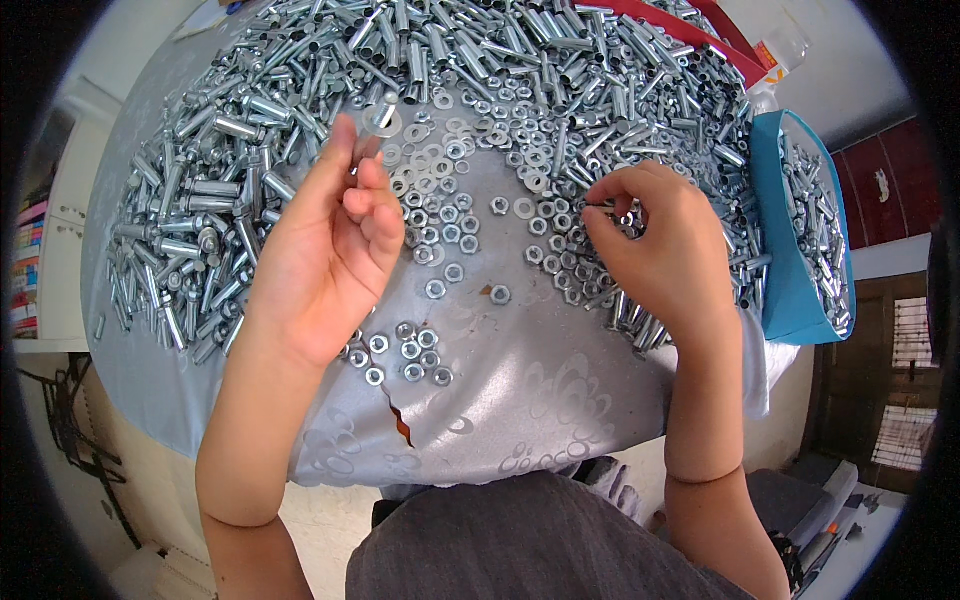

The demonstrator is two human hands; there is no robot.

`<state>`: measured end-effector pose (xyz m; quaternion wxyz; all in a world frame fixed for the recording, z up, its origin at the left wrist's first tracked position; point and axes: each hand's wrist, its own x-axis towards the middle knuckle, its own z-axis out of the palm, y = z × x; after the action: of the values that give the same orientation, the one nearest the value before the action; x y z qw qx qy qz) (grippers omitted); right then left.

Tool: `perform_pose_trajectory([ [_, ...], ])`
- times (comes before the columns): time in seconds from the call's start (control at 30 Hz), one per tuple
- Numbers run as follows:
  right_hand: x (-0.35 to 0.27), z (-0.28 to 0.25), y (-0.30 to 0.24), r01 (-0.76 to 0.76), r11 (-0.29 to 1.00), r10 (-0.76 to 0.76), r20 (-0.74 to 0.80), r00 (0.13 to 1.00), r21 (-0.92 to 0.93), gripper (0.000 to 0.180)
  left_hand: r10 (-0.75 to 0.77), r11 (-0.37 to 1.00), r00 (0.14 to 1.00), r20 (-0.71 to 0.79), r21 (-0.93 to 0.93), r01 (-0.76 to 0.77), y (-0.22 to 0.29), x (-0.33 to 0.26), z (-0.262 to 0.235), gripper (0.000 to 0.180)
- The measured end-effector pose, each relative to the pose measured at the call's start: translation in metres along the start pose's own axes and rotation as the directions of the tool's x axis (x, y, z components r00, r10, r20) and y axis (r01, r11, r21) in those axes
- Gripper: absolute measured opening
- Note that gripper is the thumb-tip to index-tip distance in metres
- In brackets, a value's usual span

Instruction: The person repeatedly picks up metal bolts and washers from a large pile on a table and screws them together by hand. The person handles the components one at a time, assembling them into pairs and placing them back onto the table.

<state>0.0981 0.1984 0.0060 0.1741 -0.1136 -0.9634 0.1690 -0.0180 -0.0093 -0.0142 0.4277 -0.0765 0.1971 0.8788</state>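
The grey lap point(520, 540) is closest, bottom middle. Left hand point(335, 250) pinches a bolt point(378, 118) with a washer, upper middle. Right hand point(655, 245) curls shut on a small nut point(605, 207). They look hard, shiny and slippery; hold the bolt's shaft.

The left hand point(335, 235) is holding a bolt point(376, 118) with a washer upright above the grey cloth point(520, 380). The right hand point(655, 240) is pinching at nuts point(455, 245) beside heaped metal sleeves point(210, 200). A blue tray point(785, 270) is sitting at right.
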Motion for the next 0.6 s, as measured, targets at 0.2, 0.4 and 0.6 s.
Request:
perform_pose_trajectory([
  [0.2,-0.0059,0.0049,-0.0048,0.041,0.998,-0.041,-0.019,0.999,-0.043,0.009,-0.009,1.0,1.0,-0.014,0.027,0.01,-0.004,0.0007,0.0001,0.017],
  [0.4,-0.0061,0.0068,-0.0043,0.046,0.997,-0.046,0.0,0.999,-0.069,0.01,-0.001,0.999,1.0,-0.007,0.033,0.001,-0.0038,0.0018,0.0,0.016],
  [0.6,-0.0006,0.0082,-0.0043,0.06,0.988,-0.048,-0.087,0.995,0.144,0.007,-0.075,0.991,0.997,0.003,0.115,0.074,-0.0033,-0.0016,-0.0005,0.026],
])
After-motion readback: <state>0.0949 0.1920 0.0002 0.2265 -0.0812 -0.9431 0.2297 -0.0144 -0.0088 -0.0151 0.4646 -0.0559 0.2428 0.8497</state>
